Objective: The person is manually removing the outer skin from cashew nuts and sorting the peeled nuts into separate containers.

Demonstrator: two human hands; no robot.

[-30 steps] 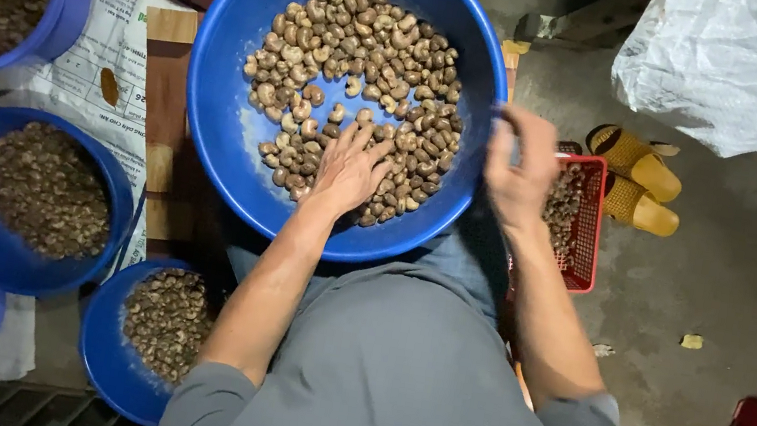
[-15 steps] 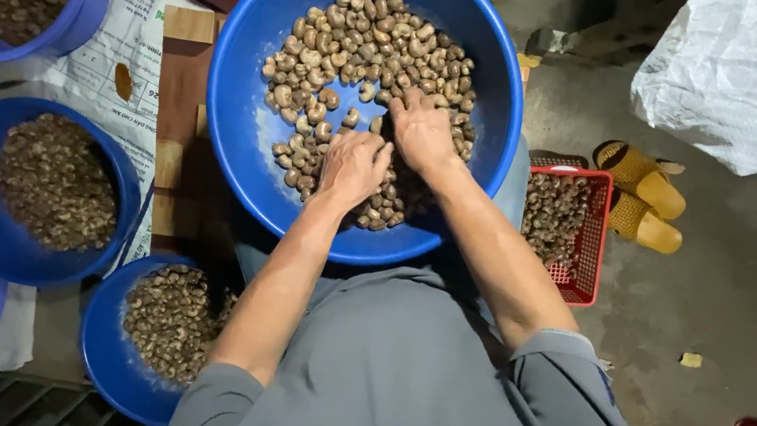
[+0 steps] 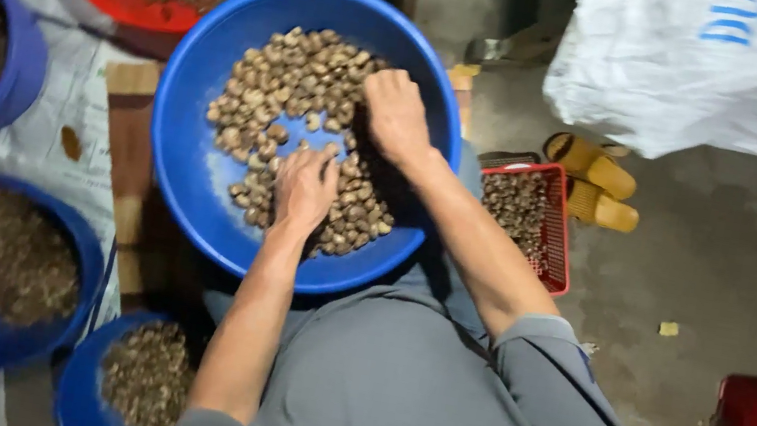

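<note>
Your left hand (image 3: pixel 305 186) and right hand (image 3: pixel 395 114) both lie curled, palms down, on the nuts (image 3: pixel 297 89) in the big blue bowl (image 3: pixel 189 163), centre frame. Whether either pinches a nut, you cannot tell. Push sideways and nuts may spill over the low rim.

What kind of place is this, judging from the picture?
Probably a small, informal nut-sorting workplace on a bare concrete floor. Both hands work in a large blue basin of cashew-like nuts; more tubs of nuts and a white sack stand around.
</note>
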